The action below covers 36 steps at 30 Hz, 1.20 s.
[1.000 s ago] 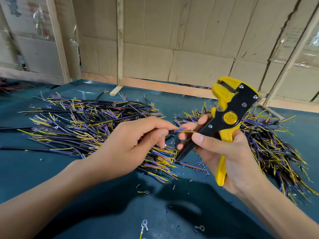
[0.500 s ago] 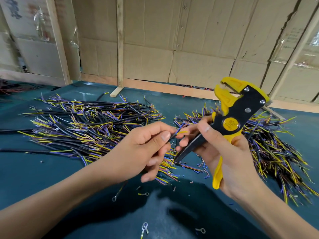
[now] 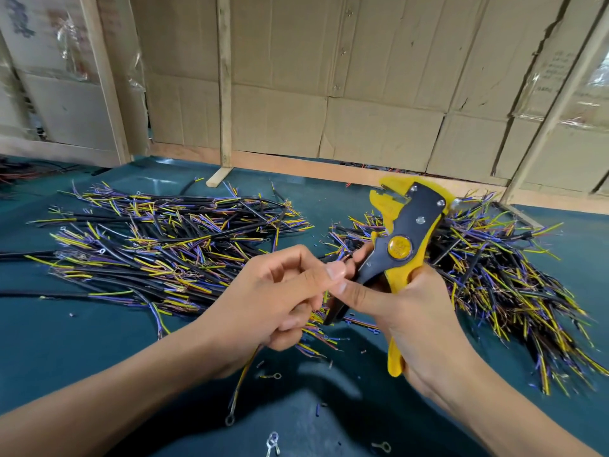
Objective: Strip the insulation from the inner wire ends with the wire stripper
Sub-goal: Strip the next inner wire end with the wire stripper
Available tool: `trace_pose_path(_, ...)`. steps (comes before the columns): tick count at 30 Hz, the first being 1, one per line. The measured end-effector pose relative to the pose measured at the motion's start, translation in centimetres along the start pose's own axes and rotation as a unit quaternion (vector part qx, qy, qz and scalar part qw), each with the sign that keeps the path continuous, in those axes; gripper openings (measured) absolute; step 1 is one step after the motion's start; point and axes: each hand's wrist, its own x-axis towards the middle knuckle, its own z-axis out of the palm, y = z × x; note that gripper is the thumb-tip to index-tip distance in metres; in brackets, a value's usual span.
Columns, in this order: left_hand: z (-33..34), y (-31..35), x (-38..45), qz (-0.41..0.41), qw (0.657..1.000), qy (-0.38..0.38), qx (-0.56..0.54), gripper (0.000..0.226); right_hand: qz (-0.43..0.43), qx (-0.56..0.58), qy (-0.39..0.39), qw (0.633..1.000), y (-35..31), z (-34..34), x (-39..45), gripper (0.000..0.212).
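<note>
My right hand (image 3: 412, 311) grips the yellow and black wire stripper (image 3: 402, 239) by its handles, jaws pointing up and away. My left hand (image 3: 273, 298) pinches a short cable between thumb and forefinger right beside the stripper's black handle, fingertips touching my right thumb. The cable's yellow wire with a ring terminal (image 3: 237, 394) hangs down below my left hand. The cable's upper end is hidden between my fingers. A pile of black cables with yellow and purple inner wires (image 3: 158, 245) lies to the left, a second pile (image 3: 494, 268) to the right behind the stripper.
The teal table (image 3: 66, 351) carries loose ring terminals (image 3: 273, 443) and small insulation scraps near its front. Cardboard sheets and wooden posts (image 3: 224, 80) wall off the back edge.
The stripper has tilted and dropped slightly toward my left hand. My left hand has moved right until its fingertips meet my right thumb, and the cable's tail now hangs lower.
</note>
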Motion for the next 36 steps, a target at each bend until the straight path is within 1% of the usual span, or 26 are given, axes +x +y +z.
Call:
trace_pose_path(3,-0.5,0.4,0.1,-0.032,0.999,-0.019,-0.013,0.035,-0.016,-0.034,-0.013,0.999,-0.1,-0.2,0.0,0.022)
trace_pose_path(5,-1.0,0.9,0.0,-0.053,0.997,-0.05,-0.015,0.035,-0.014,-0.025,-0.031,0.999,-0.1,-0.4,-0.1,0.025)
trace_pose_path(8,-1.3,1.6,-0.2,-0.064,0.995,-0.078,0.01,0.035,0.013,0.054,-0.082,0.995,-0.4,-0.1,-0.3,0.026)
trace_pose_path(11,-1.2,1.8,-0.3,-0.061,0.995,-0.08,0.025,0.028,0.022,0.128,-0.1,0.986,-0.9,0.1,-0.4,0.02)
trace_pose_path(16,-1.2,2.1,-0.5,-0.062,0.991,-0.116,0.039,0.022,0.024,0.095,-0.059,0.993,-1.1,0.3,-0.3,0.021)
trace_pose_path(18,-1.1,2.1,-0.5,-0.063,0.989,-0.127,0.039,0.025,0.015,0.097,-0.069,0.993,-1.2,0.6,-0.4,0.018)
trace_pose_path(21,-1.1,2.1,-0.5,-0.061,0.988,-0.133,0.043,0.03,0.009,0.087,-0.057,0.994,-1.2,0.7,-0.5,0.016)
trace_pose_path(24,-1.2,2.2,-0.5,-0.063,0.988,-0.139,0.037,0.03,0.009,0.074,-0.056,0.996,-1.1,0.7,-0.7,0.01)
trace_pose_path(30,-1.4,2.2,-0.4,-0.074,0.987,-0.137,0.043,0.031,-0.009,0.06,-0.061,0.996,-1.6,1.1,-1.0,0.02)
trace_pose_path(34,-1.3,2.1,-0.4,-0.072,0.986,-0.136,0.063,0.035,0.01,0.049,-0.019,0.999,-1.5,1.3,-1.0,0.013)
trace_pose_path(36,-1.3,2.1,-0.4,-0.066,0.986,-0.136,0.067,0.031,0.026,0.052,-0.006,0.998,-1.6,1.2,-0.9,0.016)
